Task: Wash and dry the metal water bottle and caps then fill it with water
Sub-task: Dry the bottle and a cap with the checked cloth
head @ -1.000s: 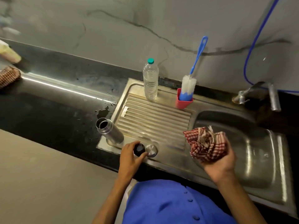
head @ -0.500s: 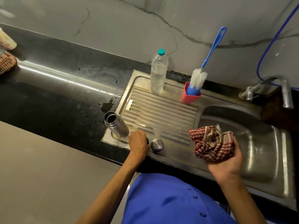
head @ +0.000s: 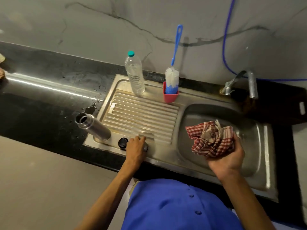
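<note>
The open metal bottle (head: pixel 93 127) stands at the drainboard's (head: pixel 141 117) left front corner, the black cap (head: pixel 122 143) beside it. The left hand (head: pixel 135 146) covers the steel cap (head: pixel 145 147), fingers curled over it. The right hand (head: pixel 227 156) clutches a bunched checked cloth (head: pixel 210 138) above the sink basin (head: pixel 252 135).
</note>
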`<state>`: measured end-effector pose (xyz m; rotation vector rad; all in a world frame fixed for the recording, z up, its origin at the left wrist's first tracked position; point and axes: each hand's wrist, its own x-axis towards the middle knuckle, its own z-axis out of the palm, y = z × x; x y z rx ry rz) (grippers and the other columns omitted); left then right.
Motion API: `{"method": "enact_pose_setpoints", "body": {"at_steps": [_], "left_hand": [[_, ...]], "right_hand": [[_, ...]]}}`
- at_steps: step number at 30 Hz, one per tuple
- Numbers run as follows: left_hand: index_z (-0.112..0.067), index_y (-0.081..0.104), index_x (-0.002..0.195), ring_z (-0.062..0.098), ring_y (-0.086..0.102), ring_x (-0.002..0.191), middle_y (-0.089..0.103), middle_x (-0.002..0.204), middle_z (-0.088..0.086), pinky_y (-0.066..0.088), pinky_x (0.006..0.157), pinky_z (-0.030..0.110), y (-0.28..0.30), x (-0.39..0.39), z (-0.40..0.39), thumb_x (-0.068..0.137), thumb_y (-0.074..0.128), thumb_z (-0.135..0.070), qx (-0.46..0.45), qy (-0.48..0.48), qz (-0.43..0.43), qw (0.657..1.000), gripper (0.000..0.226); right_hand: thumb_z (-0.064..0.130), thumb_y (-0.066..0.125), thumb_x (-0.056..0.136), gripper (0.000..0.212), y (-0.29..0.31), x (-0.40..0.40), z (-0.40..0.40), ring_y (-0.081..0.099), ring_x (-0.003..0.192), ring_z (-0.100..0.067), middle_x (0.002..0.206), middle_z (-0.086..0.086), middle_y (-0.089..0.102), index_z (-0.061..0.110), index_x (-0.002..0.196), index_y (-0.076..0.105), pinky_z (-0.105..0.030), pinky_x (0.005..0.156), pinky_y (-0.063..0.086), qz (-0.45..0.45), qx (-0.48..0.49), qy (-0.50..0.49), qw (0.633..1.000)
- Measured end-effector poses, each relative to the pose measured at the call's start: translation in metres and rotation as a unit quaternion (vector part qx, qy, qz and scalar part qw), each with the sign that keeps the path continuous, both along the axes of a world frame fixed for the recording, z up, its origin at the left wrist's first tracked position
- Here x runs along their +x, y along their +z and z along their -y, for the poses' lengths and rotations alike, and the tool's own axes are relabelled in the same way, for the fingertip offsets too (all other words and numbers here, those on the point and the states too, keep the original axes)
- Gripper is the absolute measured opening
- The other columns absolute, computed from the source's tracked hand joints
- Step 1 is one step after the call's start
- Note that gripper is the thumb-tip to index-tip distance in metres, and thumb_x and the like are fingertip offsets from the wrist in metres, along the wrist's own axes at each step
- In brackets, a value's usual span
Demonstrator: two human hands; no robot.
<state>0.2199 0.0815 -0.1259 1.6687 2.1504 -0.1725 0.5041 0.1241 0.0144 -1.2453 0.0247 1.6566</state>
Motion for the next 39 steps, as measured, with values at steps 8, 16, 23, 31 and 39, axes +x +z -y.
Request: {"method": "enact_pose_setpoints", "body": {"at_steps": [8, 16, 23, 31, 39], "left_hand": [[-0.022, 0.072, 0.118, 0.017, 0.075, 0.101, 0.078, 0.108, -0.002, 0.064, 0.084, 0.037, 0.145, 0.151, -0.019, 0.091, 0.079, -0.04, 0.199, 0.161, 0.574, 0.778, 0.033], [-0.022, 0.06, 0.142, 0.004, 0.064, 0.104, 0.067, 0.122, -0.008, 0.053, 0.087, 0.018, 0.165, 0.244, -0.061, 0.087, 0.081, -0.038, 0.32, -0.091, 0.415, 0.847, 0.061], [-0.018, 0.059, 0.144, 0.002, 0.067, 0.112, 0.068, 0.129, -0.01, 0.055, 0.093, 0.021, 0.181, 0.231, -0.067, 0.086, 0.085, -0.035, 0.221, -0.245, 0.409, 0.851, 0.065], [-0.022, 0.069, 0.129, 0.021, 0.076, 0.103, 0.078, 0.11, 0.0, 0.063, 0.088, 0.034, 0.17, 0.237, -0.048, 0.087, 0.081, -0.038, 0.163, -0.003, 0.541, 0.825, 0.047], [-0.01, 0.057, 0.122, 0.028, 0.071, 0.114, 0.07, 0.122, 0.005, 0.063, 0.09, 0.043, 0.184, 0.245, -0.033, 0.076, 0.089, -0.021, 0.213, -0.002, 0.624, 0.752, 0.058]], "right_hand": [[0.052, 0.046, 0.1, 0.048, 0.021, 0.058, 0.0, 0.06, 0.124, -0.035, 0.13, -0.013, 0.068, 0.02, 0.123, 0.072, -0.049, 0.1, 0.05, -0.009, 0.132, 0.003, 0.991], [0.066, 0.079, 0.07, 0.093, 0.048, 0.119, -0.015, 0.051, 0.132, -0.049, 0.139, -0.029, 0.056, 0.015, 0.144, 0.054, -0.064, 0.114, 0.035, -0.004, 0.172, 0.141, 0.975], [0.026, 0.058, 0.091, 0.058, 0.046, 0.166, -0.015, 0.049, 0.134, -0.05, 0.149, -0.026, 0.049, 0.021, 0.148, 0.05, -0.072, 0.115, 0.026, -0.095, 0.157, 0.285, 0.941], [0.027, 0.051, 0.08, 0.036, 0.034, 0.174, -0.004, 0.069, 0.083, -0.031, 0.095, -0.016, 0.07, 0.008, 0.096, 0.077, -0.042, 0.072, 0.056, -0.122, 0.086, 0.118, 0.982], [0.046, 0.042, 0.095, 0.063, 0.013, 0.18, -0.004, 0.071, 0.093, -0.039, 0.114, -0.025, 0.07, -0.001, 0.131, 0.06, -0.049, 0.079, 0.059, -0.097, -0.036, 0.044, 0.994]]}}
